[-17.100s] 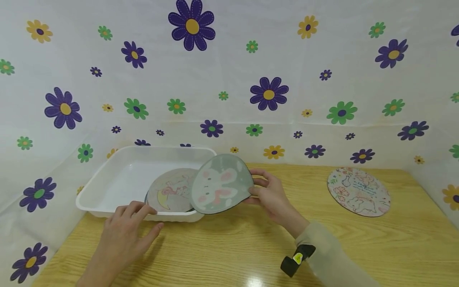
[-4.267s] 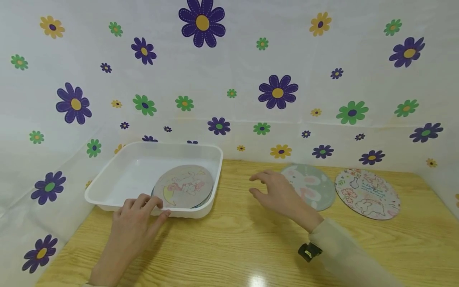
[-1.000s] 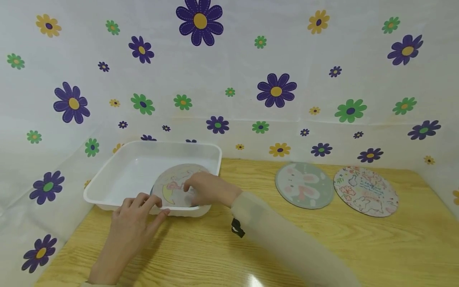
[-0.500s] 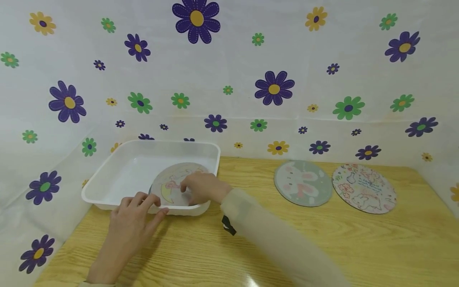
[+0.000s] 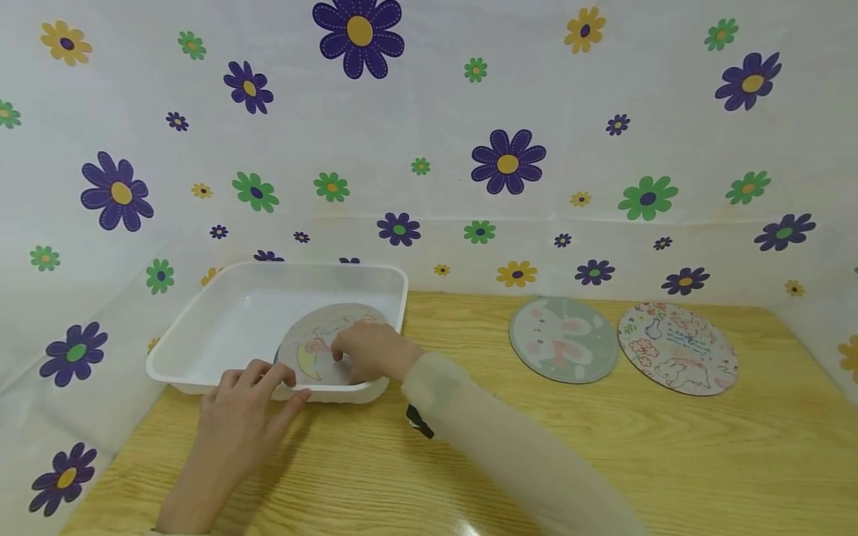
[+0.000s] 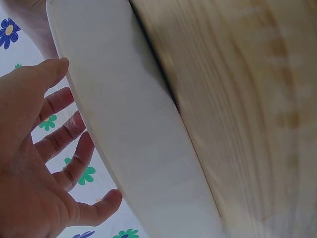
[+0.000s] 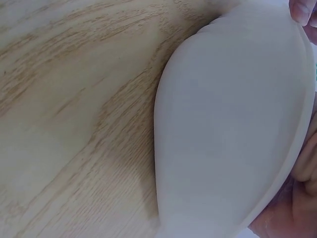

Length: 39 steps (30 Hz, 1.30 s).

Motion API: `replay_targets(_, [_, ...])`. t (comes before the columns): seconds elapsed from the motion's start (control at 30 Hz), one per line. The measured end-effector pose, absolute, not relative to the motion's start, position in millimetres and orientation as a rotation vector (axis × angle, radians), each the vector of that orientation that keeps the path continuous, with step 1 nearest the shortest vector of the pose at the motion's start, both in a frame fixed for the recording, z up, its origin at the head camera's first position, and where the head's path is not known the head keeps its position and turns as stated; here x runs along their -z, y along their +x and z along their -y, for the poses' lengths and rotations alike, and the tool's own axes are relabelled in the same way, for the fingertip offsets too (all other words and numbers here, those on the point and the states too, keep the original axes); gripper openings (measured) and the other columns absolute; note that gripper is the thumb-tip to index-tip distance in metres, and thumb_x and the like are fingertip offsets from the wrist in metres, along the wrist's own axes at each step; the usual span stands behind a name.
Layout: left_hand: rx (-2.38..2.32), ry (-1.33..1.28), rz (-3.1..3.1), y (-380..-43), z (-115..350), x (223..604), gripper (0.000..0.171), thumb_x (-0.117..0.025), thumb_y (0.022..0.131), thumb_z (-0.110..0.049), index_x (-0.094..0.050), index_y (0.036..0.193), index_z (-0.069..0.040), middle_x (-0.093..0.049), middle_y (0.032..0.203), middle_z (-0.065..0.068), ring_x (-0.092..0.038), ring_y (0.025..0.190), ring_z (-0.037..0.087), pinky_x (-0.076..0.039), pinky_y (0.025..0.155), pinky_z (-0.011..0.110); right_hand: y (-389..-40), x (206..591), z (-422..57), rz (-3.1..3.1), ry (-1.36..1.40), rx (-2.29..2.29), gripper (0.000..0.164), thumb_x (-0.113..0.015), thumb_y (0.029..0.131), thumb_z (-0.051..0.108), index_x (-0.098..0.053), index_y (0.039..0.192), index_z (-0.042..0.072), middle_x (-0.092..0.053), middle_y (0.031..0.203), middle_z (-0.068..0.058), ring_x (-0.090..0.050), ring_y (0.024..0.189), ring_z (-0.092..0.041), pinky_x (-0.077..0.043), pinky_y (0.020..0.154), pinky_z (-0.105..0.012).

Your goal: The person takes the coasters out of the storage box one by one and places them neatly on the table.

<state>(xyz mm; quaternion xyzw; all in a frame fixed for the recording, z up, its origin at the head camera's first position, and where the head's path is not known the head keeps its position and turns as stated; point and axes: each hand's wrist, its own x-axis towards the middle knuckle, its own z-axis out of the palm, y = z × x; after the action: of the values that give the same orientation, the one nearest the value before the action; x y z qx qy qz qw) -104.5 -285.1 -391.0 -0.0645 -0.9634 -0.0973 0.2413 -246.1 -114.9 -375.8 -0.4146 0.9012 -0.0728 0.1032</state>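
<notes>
A white plastic tray stands at the left, with round mouse pads stacked in its front right corner. The top mouse pad is pinkish grey, with a yellow moon print. My left hand rests at the tray's front rim, its spread fingertips touching the edge in the left wrist view. My right hand reaches into the tray over the stack's right side, fingers bent down. Its fingertips are hidden, so I cannot tell whether they pinch a pad. In the right wrist view, curled right fingers show behind the rim.
A green rabbit mouse pad lies on the wooden table right of the tray. Close beside it is a white floral mouse pad. A flower-printed cloth hangs behind the table and along its sides.
Earlier my right hand held the green rabbit pad; that pad now lies beside the floral one. Since then the hand has moved left into the tray, where it stays over the remaining stack.
</notes>
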Motion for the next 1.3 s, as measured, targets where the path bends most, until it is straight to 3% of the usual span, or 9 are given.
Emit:
replay_targets(0.4, [0.264, -0.185, 2.619, -104.2, 287.8, 392.9, 0.022, -0.08, 0.088, -0.034, -0.064, 0.098, -0.022, -0.07, 0.108, 0.009, -0.065, 0.097, 0.047, -0.051, 0.069, 0.065, -249.1, 376.9, 115.3, -2.625, -1.327, 0.198, 0.015, -0.081, 0.089, 0.025, -0.081, 0.103, 0.019, -0.079, 0.106, 0.005, -0.069, 0.1, -0.009, -0.053, 0.093, -0.023])
replay_targets(0.67, [0.274, -0.184, 2.616, -103.4, 287.0, 391.7, 0.022, -0.08, 0.088, -0.033, -0.064, 0.097, -0.023, -0.07, 0.108, 0.009, -0.065, 0.099, 0.047, -0.05, 0.073, 0.068, -250.2, 379.2, 112.8, -2.599, -1.385, 0.247, 0.011, -0.073, 0.095, 0.022, -0.081, 0.098, 0.015, -0.079, 0.093, 0.004, -0.063, 0.076, -0.005, -0.05, 0.068, -0.016])
replay_targets(0.83, [0.279, -0.182, 2.623, -103.3, 286.3, 391.8, 0.021, -0.079, 0.089, -0.033, -0.063, 0.098, -0.023, -0.069, 0.108, 0.009, -0.064, 0.099, 0.047, -0.05, 0.073, 0.068, -248.5, 376.5, 109.8, -2.593, -1.38, 0.31, 0.011, -0.067, 0.097, 0.018, -0.075, 0.092, 0.012, -0.073, 0.084, 0.004, -0.056, 0.068, -0.006, -0.044, 0.06, -0.016])
replay_targets(0.97, [0.278, -0.182, 2.613, -103.1, 285.8, 391.6, 0.022, -0.08, 0.088, -0.033, -0.064, 0.097, -0.022, -0.069, 0.108, 0.009, -0.064, 0.098, 0.046, -0.05, 0.073, 0.066, -245.5, 376.5, 106.3, -2.678, -1.429, 0.358, 0.009, -0.061, 0.1, 0.017, -0.067, 0.098, 0.01, -0.067, 0.087, 0.004, -0.052, 0.073, -0.007, -0.041, 0.063, -0.016])
replay_targets(1.13, [0.28, -0.177, 2.61, -103.3, 285.6, 391.1, 0.022, -0.08, 0.088, -0.034, -0.064, 0.098, -0.022, -0.07, 0.108, 0.009, -0.064, 0.097, 0.046, -0.049, 0.073, 0.066, -239.9, 380.5, 103.9, -2.889, -1.465, 0.273, 0.014, -0.054, 0.106, 0.023, -0.061, 0.112, 0.013, -0.066, 0.102, 0.003, -0.052, 0.085, -0.011, -0.048, 0.072, -0.019])
replay_targets(1.3, [0.282, -0.186, 2.601, -103.6, 285.0, 392.2, 0.022, -0.08, 0.088, -0.033, -0.064, 0.098, -0.022, -0.07, 0.107, 0.009, -0.064, 0.096, 0.047, -0.049, 0.071, 0.065, -236.1, 383.1, 103.8, -2.969, -1.428, 0.196, 0.013, -0.05, 0.108, 0.023, -0.055, 0.114, 0.012, -0.069, 0.1, 0.002, -0.062, 0.079, -0.007, -0.057, 0.064, -0.022])
